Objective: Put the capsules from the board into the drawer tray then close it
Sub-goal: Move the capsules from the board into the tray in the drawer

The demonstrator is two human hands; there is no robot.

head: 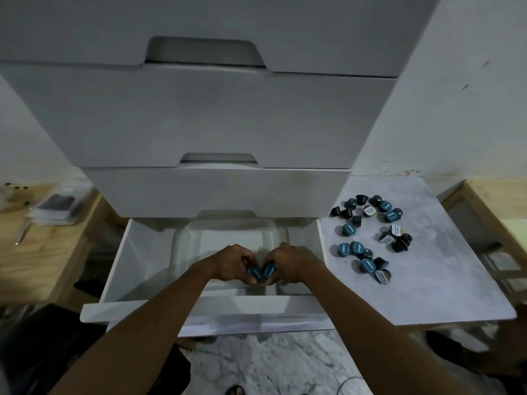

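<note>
Both hands held blue capsules over the tray in the open drawer.

The left hand point(232, 262) curled around a blue-lidded capsule point(254, 272) and the right hand point(288, 262) gripped another point(269, 269) — the two capsules sat just beside each other, low over the near edge of the clear plastic tray point(182, 240). The tray lay inside the bottom drawer point(134, 252), which stood pulled out from the white cabinet point(199, 115). To the right, the pale marbled board point(445, 269) lay beside the drawer and carried the remaining capsules point(368, 235) — dark cups, some blue-topped, some white-labelled, scattered in loose clusters on its left half.
</note>
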